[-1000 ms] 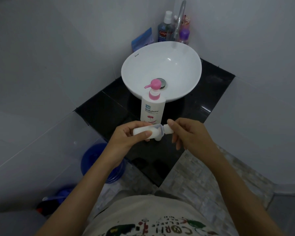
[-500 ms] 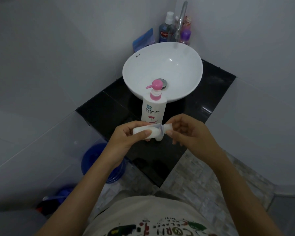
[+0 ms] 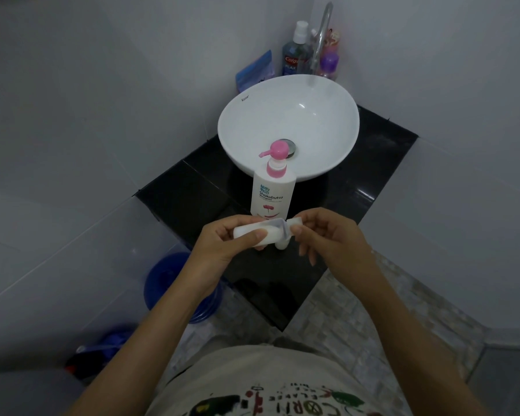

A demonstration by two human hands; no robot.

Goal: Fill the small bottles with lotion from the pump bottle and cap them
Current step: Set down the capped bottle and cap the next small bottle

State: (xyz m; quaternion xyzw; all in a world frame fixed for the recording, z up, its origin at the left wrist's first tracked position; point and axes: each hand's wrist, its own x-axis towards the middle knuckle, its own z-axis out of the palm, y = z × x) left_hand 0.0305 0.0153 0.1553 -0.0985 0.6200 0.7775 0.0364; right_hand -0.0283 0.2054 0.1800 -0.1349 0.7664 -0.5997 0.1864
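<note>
A white pump bottle [image 3: 272,193] with a pink pump head stands on the black counter [image 3: 192,190] just in front of the basin. My left hand [image 3: 222,244] grips a small white bottle [image 3: 252,234] lying sideways, its neck pointing right. My right hand [image 3: 327,235] pinches the small white cap [image 3: 294,222] at the bottle's neck between thumb and fingers. Another small white bottle [image 3: 281,244] peeks out below the held one, mostly hidden.
A white round basin [image 3: 288,127] sits on the counter with a curved tap [image 3: 320,40] behind it. Mouthwash [image 3: 294,52], a purple-capped bottle [image 3: 329,63] and a blue packet [image 3: 255,70] stand in the back corner. A blue bucket [image 3: 174,283] sits on the floor to the left.
My right hand has turned at the cap, its fingers shifting around the bottle's neck. The left hand and bottle stay almost still.
</note>
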